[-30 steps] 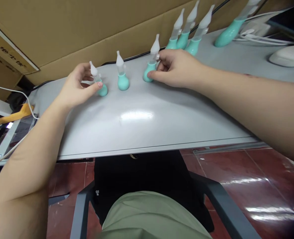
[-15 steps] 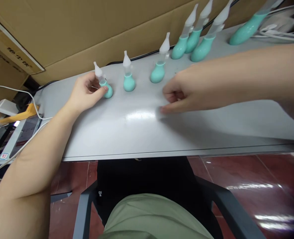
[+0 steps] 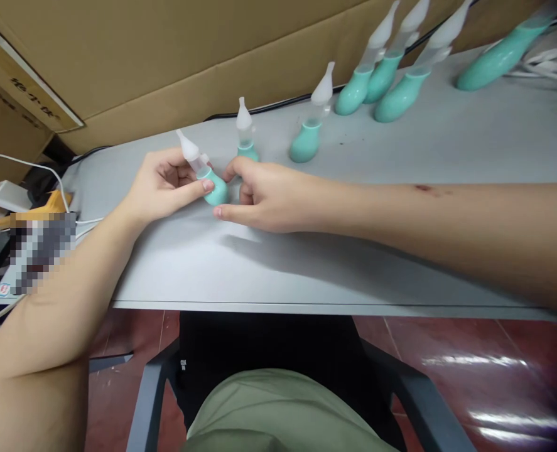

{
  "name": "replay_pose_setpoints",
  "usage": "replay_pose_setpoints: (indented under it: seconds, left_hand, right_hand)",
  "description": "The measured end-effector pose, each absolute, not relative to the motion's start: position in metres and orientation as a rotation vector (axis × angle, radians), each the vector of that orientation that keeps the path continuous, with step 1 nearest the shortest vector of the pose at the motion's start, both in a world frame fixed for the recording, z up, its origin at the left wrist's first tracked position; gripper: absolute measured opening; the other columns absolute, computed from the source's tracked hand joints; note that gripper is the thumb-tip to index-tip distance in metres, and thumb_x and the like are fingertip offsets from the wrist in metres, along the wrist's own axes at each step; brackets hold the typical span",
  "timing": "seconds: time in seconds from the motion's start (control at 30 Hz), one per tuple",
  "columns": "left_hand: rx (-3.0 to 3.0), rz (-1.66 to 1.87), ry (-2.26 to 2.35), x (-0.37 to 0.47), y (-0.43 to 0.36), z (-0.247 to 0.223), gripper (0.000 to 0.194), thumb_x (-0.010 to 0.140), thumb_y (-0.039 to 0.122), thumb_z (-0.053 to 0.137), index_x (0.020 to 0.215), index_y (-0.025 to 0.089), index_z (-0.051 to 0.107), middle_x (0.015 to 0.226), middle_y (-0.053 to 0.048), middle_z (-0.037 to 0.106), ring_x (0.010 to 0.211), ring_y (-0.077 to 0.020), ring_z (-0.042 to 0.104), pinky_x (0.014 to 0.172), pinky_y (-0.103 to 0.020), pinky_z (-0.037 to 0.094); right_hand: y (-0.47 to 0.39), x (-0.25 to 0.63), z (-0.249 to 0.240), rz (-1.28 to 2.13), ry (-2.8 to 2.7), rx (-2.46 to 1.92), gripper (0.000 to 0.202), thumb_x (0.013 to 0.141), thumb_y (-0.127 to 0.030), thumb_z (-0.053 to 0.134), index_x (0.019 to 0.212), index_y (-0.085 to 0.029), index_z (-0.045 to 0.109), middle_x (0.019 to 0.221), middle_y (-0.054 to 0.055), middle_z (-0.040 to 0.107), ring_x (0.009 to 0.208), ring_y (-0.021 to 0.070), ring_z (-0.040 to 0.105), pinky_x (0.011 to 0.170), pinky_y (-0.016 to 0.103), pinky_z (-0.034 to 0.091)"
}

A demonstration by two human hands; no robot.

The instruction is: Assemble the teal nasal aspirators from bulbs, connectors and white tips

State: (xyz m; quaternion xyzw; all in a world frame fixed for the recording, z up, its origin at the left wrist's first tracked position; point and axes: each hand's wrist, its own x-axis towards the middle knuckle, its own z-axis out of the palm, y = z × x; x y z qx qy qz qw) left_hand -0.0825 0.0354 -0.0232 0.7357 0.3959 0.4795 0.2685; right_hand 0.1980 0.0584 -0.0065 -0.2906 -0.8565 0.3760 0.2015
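Observation:
My left hand (image 3: 158, 188) is closed on a nasal aspirator (image 3: 218, 192) with a teal bulb, a clear chamber and a white tip, tilted toward the upper left. From the right, my right hand (image 3: 273, 198) reaches to the bulb, thumb and forefinger apart on either side of it; I cannot tell whether they touch it. Just behind that hand stands a second nasal aspirator (image 3: 244, 119), its bulb partly hidden. Farther right is a third aspirator (image 3: 305, 143), upright on the grey table (image 3: 174, 270).
More teal aspirators (image 3: 403, 97) stand at the back right, another (image 3: 499, 59) beyond them near white cables (image 3: 546, 63). Brown cardboard (image 3: 188, 56) lines the table's back. A white plug (image 3: 9, 199) and an orange object (image 3: 54, 206) lie at the left.
My right hand has moved left across the table to the held aspirator. My left hand has brought that aspirator slightly right and nearer to me, tilting it more.

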Motion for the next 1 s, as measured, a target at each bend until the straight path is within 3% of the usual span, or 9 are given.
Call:
replay_pose_setpoints:
  seconds: [0.13,0.3,0.4,0.47,0.57,0.73,0.83,1.0]
  left_hand:
    - [1.982,1.264,0.9,-0.077,0.028,-0.022,0.042,0.08,0.05,0.125,0.108,0.03,0.102,0.096,-0.004,0.093,0.08,-0.0199,0.085,0.071,-0.029,0.071]
    - [2.057,1.251,0.961,-0.074,0.021,-0.018,0.032,0.099,0.056,0.111,0.109,0.027,0.102,0.097,-0.008,0.094,0.076,-0.0195,0.084,0.068,-0.029,0.07]
    - [2.071,1.341,0.92,-0.071,0.018,-0.016,0.022,0.105,0.047,0.106,0.106,0.027,0.101,0.094,-0.007,0.093,0.078,-0.018,0.084,0.07,-0.026,0.07]
    - [2.049,1.365,0.91,-0.069,0.016,-0.017,0.019,0.102,0.043,0.11,0.107,0.026,0.1,0.092,-0.006,0.091,0.077,-0.017,0.083,0.07,-0.025,0.069]
    - [2.014,1.369,0.934,-0.067,0.016,-0.019,0.033,0.092,0.045,0.119,0.11,0.025,0.1,0.093,-0.005,0.091,0.074,-0.017,0.08,0.067,-0.026,0.066]
    - [1.999,1.42,1.027,-0.064,0.019,-0.025,0.039,0.101,0.06,0.109,0.107,0.023,0.098,0.091,-0.006,0.087,0.071,-0.0169,0.075,0.065,-0.03,0.064]
    - [2.004,1.433,0.992,-0.062,0.018,-0.025,0.041,0.1,0.062,0.11,0.107,0.024,0.097,0.091,-0.006,0.085,0.073,-0.0176,0.076,0.066,-0.031,0.066]
    - [1.983,1.411,0.924,-0.06,0.015,-0.021,0.041,0.09,0.052,0.12,0.114,0.026,0.099,0.092,-0.003,0.088,0.075,-0.0164,0.078,0.071,-0.029,0.069]
  right_hand:
    - [0.057,0.193,-0.008,1.175,-2.347,-0.695,0.031,0.107,-0.027,0.088,0.117,-0.023,0.059,0.091,0.002,0.069,0.089,0.0229,0.068,0.077,0.038,0.041]
    - [0.058,0.196,-0.015,1.316,-2.356,-0.643,0.028,0.107,-0.031,0.084,0.117,-0.025,0.058,0.087,-0.001,0.066,0.085,0.0231,0.065,0.075,0.038,0.039]
    - [0.06,0.197,-0.017,1.357,-2.35,-0.616,0.033,0.107,-0.038,0.085,0.112,-0.027,0.054,0.085,-0.002,0.064,0.082,0.0227,0.063,0.073,0.038,0.038]
    - [0.06,0.196,-0.019,1.355,-2.345,-0.585,0.033,0.107,-0.04,0.083,0.11,-0.027,0.053,0.084,-0.003,0.063,0.08,0.0224,0.062,0.073,0.038,0.039]
    - [0.061,0.195,-0.02,1.333,-2.346,-0.552,0.033,0.107,-0.04,0.082,0.106,-0.028,0.051,0.081,-0.003,0.062,0.078,0.0217,0.06,0.073,0.037,0.04]
    - [0.065,0.195,-0.022,1.283,-2.365,-0.549,0.034,0.106,-0.036,0.084,0.104,-0.027,0.051,0.083,-0.002,0.064,0.08,0.0216,0.061,0.073,0.036,0.041]
    - [0.068,0.197,-0.024,1.287,-2.365,-0.539,0.035,0.106,-0.036,0.086,0.103,-0.027,0.052,0.086,-0.002,0.066,0.078,0.0199,0.061,0.072,0.036,0.042]
    - [0.069,0.198,-0.026,1.295,-2.364,-0.528,0.033,0.106,-0.033,0.087,0.102,-0.026,0.055,0.084,-0.002,0.068,0.076,0.0183,0.061,0.07,0.034,0.041]
